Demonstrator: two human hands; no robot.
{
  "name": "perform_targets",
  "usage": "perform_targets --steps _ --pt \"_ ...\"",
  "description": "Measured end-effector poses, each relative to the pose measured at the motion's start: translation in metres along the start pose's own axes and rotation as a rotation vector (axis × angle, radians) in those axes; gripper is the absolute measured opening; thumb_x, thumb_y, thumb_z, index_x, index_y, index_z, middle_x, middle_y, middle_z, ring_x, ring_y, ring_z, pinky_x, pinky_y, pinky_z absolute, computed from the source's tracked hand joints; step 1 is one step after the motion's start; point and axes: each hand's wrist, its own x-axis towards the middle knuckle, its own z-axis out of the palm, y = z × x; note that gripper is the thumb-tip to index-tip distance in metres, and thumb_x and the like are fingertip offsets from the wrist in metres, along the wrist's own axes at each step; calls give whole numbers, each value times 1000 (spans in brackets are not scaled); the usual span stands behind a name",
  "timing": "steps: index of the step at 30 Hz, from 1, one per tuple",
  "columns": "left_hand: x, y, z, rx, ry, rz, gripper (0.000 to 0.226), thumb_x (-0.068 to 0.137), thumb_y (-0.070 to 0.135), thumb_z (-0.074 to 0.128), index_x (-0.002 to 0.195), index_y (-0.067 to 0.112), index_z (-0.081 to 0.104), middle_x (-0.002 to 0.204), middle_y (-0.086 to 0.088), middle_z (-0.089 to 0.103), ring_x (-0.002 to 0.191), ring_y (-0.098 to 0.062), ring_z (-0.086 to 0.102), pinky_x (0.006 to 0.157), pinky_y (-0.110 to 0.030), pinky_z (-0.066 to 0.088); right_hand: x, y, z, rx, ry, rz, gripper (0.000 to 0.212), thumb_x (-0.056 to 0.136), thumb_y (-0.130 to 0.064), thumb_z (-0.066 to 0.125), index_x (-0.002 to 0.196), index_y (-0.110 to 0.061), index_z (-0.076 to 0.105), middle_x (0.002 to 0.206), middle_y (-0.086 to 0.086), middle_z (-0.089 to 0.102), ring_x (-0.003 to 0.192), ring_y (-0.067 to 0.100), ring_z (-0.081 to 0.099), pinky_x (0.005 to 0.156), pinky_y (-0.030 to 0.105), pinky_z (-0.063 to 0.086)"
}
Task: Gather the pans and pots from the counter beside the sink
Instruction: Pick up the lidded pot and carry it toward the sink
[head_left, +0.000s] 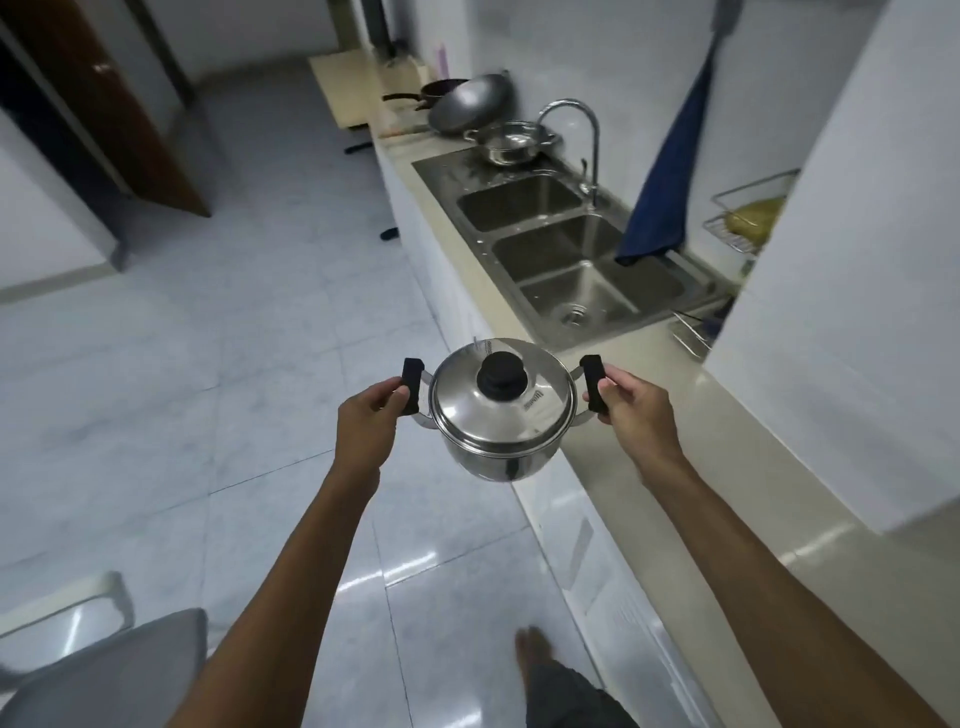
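Observation:
A steel pot with a lid and black knob hangs in the air over the counter's front edge. My left hand grips its left black handle and my right hand grips its right black handle. Farther along the counter, beyond the sink, stand a small steel pot, a grey wok tilted against the wall, and a dark frying pan behind it.
A steel sink with several basins and a curved tap is set in the beige counter. A blue cloth hangs above it. A wire rack is at right. A grey chair stands at lower left on the tiled floor.

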Motion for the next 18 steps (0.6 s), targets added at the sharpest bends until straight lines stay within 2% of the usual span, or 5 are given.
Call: perform_targets --steps 3,7,13,16,18 --pt "53 -7 -29 -21 61 -15 19 99 17 63 114 17 74 96 1 77 82 3 72 79 -29 49 45 -8 58 17 -68 -5 33 99 -20 56 129 -23 68 97 2 79 91 21 75 88 44 61" --pt "146 -13 -59 -50 125 -42 23 99 19 63 119 14 73 103 -7 78 97 -17 72 73 -30 49 130 -21 142 40 -146 4 35 99 -17 56 132 -16 65 96 3 79 95 20 74 89 42 61" --pt "289 9 -86 -52 168 -64 31 99 19 63 128 10 69 108 -10 77 102 -20 73 71 -29 51 260 -67 238 11 -204 -11 36 99 -19 57 135 -18 62 105 3 79 100 18 73 95 44 58" --pt "358 26 -96 -57 196 -63 32 100 19 62 130 10 68 109 -10 77 99 -17 73 72 -30 52 321 -91 279 -7 -215 -37 37 100 -18 56 136 -17 61 112 6 77 100 15 73 89 36 60" --pt "400 34 -100 -73 201 -54 32 100 18 61 130 9 68 109 -11 77 100 -19 74 72 -30 52 354 -102 301 -4 -215 -49 37 100 -18 57 137 -17 60 112 6 77 100 15 73 87 35 61"
